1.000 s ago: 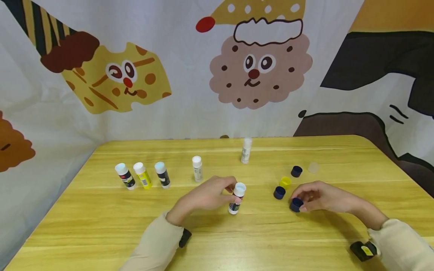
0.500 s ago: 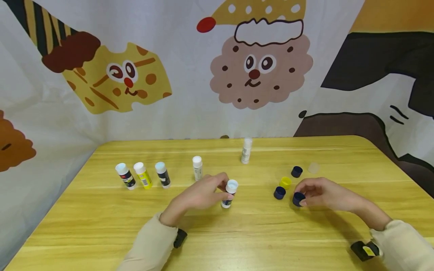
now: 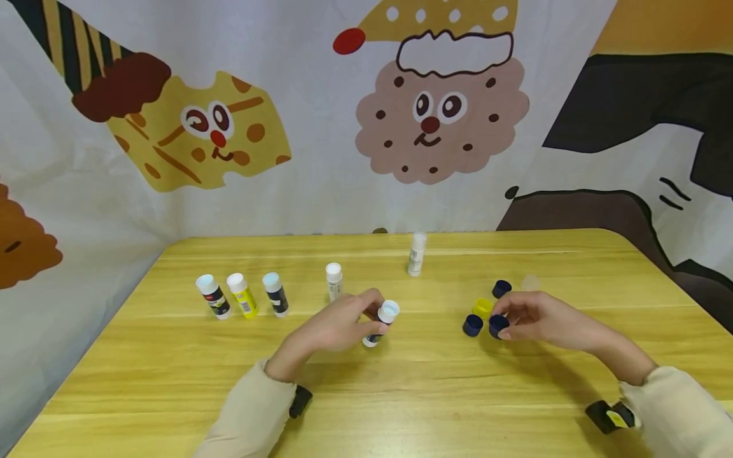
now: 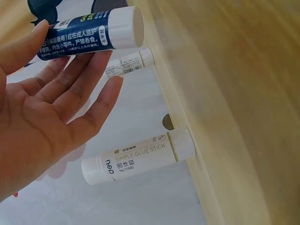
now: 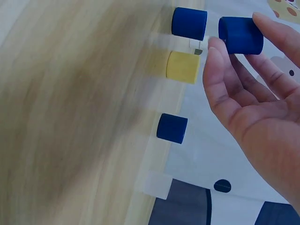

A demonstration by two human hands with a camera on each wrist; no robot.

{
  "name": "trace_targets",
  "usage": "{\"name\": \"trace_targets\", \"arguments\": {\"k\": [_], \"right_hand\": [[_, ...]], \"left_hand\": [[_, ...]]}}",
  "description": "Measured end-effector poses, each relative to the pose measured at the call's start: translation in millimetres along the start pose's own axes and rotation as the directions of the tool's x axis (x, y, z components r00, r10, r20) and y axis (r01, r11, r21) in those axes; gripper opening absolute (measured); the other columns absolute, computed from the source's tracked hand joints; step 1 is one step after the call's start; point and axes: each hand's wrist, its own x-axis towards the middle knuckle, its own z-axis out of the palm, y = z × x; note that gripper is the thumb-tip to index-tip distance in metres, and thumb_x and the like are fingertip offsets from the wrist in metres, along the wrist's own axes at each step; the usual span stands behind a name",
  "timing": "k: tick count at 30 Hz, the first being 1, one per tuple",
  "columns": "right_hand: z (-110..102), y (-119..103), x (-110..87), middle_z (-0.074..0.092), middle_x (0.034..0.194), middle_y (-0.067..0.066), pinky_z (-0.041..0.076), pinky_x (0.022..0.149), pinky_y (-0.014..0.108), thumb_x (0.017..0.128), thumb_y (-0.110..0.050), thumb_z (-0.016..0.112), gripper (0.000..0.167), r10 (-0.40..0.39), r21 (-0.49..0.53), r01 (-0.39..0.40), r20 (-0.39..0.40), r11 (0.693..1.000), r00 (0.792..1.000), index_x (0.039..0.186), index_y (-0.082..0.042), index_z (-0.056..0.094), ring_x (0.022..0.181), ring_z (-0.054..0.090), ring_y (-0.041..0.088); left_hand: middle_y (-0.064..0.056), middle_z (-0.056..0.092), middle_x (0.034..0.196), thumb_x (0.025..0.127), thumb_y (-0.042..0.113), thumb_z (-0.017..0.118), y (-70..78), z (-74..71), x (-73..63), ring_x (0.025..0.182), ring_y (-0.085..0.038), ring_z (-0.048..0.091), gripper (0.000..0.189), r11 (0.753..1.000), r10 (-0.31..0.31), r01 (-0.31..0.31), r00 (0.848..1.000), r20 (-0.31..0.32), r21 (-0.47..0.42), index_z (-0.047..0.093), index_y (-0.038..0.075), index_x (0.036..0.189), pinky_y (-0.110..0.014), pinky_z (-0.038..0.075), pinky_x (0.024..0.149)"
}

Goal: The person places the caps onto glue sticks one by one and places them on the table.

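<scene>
My left hand [image 3: 338,323] pinches a glue stick [image 4: 79,35] with a dark blue label and a white end, between thumb and fingers. In the head view it leans, its pale top towards the right, and the left wrist view shows its base off the tabletop. Thumb and fingertips of my right hand [image 3: 552,323] pinch a dark blue cap [image 5: 241,35], raised above the table. Close by stand another dark blue cap [image 3: 473,326] and a yellow cap [image 3: 483,308]. A third blue cap [image 3: 502,289] and a translucent cap [image 3: 530,282] lie farther back, the latter partly hidden by my right hand.
Three uncapped glue sticks, including a yellow one [image 3: 245,299], stand in a row at the left of the wooden table [image 3: 424,407]. A white glue stick [image 3: 335,280] stands behind my left hand, and another white one [image 3: 417,254] near the back edge. A printed cloth [image 3: 321,159] hangs behind.
My left hand has moved left with the glue stick, which now leans more. My right hand has carried the blue cap up and away from me, closer to the yellow cap.
</scene>
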Motion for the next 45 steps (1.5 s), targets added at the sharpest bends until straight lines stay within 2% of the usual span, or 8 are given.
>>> {"name": "trace_targets", "arguments": {"k": [5, 8, 16, 24, 29, 33, 40, 45], "right_hand": [[2, -6, 4.7, 0.059, 0.089, 0.009, 0.05, 0.064, 0.028, 0.085, -0.007, 0.064, 0.026, 0.047, -0.023, -0.047, -0.03, 0.999, 0.998, 0.107, 0.004, 0.055, 0.076, 0.058, 0.014], [3, -10, 8.1, 0.058, 0.088, 0.011, 0.049, 0.063, 0.027, 0.085, -0.01, 0.065, 0.028, 0.042, -0.043, -0.045, -0.063, 0.998, 0.997, 0.108, 0.004, 0.055, 0.075, 0.057, 0.014], [8, -13, 18.2, 0.059, 0.087, 0.008, 0.048, 0.058, 0.026, 0.082, -0.006, 0.067, 0.028, -0.06, -0.12, 0.043, -0.135, 0.992, 0.989, 0.107, 0.002, 0.058, 0.072, 0.056, 0.013], [15, -22, 32.0, 0.062, 0.088, -0.003, 0.047, 0.057, 0.025, 0.079, -0.01, 0.071, 0.026, -0.117, -0.251, 0.061, -0.213, 0.966, 0.97, 0.105, -0.009, 0.064, 0.072, 0.056, 0.01], [18, -27, 39.5, 0.061, 0.09, -0.001, 0.048, 0.061, 0.025, 0.08, -0.011, 0.07, 0.026, -0.105, -0.217, 0.059, -0.205, 0.974, 0.973, 0.105, -0.008, 0.064, 0.074, 0.055, 0.011], [22, -30, 44.5, 0.06, 0.088, 0.0, 0.047, 0.06, 0.024, 0.08, -0.01, 0.07, 0.026, -0.11, -0.197, 0.069, -0.209, 0.978, 0.972, 0.105, -0.006, 0.063, 0.069, 0.053, 0.012], [31, -31, 53.0, 0.06, 0.096, 0.003, 0.05, 0.073, 0.025, 0.081, -0.015, 0.07, 0.027, -0.046, -0.107, 0.021, -0.238, 0.994, 0.97, 0.106, -0.007, 0.065, 0.085, 0.058, 0.012], [37, -33, 59.0, 0.059, 0.095, 0.002, 0.048, 0.066, 0.026, 0.081, -0.017, 0.069, 0.029, -0.021, -0.117, -0.007, -0.238, 0.993, 0.971, 0.109, -0.007, 0.065, 0.078, 0.052, 0.014]], "left_hand": [[-0.002, 0.062, 0.097, 0.09, 0.015, 0.059, -1.0, -1.2, -0.3, 0.093, -0.016, 0.057, 0.015, 1.0, 0.006, -0.006, 1.0, -0.013, 0.001, 0.054, 0.008, 0.103, -0.034, 0.046, 0.079], [-0.002, 0.061, 0.095, 0.09, 0.014, 0.058, -2.0, -1.9, -0.3, 0.091, -0.015, 0.057, 0.014, 1.0, 0.017, -0.017, 1.0, -0.022, -0.007, 0.054, 0.008, 0.103, -0.032, 0.046, 0.077], [-0.004, 0.061, 0.094, 0.091, 0.013, 0.057, -1.9, -4.0, -0.8, 0.083, -0.015, 0.056, 0.016, 0.999, 0.021, -0.022, 0.999, -0.038, -0.025, 0.054, 0.006, 0.106, -0.031, 0.046, 0.07], [-0.001, 0.057, 0.087, 0.09, 0.014, 0.058, 1.3, -5.4, -1.1, 0.075, -0.016, 0.052, 0.019, 0.999, 0.03, -0.031, 0.998, -0.063, -0.013, 0.055, 0.005, 0.107, -0.03, 0.044, 0.066], [-0.002, 0.056, 0.086, 0.091, 0.016, 0.058, 0.6, -5.0, -1.0, 0.074, -0.018, 0.051, 0.021, 1.0, 0.024, -0.025, 0.997, -0.075, -0.011, 0.055, 0.005, 0.109, -0.03, 0.043, 0.064], [-0.002, 0.055, 0.085, 0.091, 0.018, 0.057, -0.1, -4.6, -0.6, 0.073, -0.017, 0.05, 0.022, 1.0, 0.008, -0.01, 0.996, -0.094, -0.015, 0.055, 0.006, 0.11, -0.03, 0.043, 0.062], [-0.001, 0.054, 0.082, 0.091, 0.02, 0.057, 0.9, -4.2, -0.8, 0.069, -0.014, 0.048, 0.024, 1.0, 0.001, -0.002, 0.994, -0.112, -0.014, 0.055, 0.007, 0.111, -0.028, 0.042, 0.06], [0.0, 0.054, 0.083, 0.091, 0.02, 0.058, 1.5, -3.6, -0.9, 0.072, -0.015, 0.049, 0.025, 1.0, -0.001, -0.002, 0.993, -0.115, -0.02, 0.056, 0.007, 0.112, -0.028, 0.042, 0.061]]}}
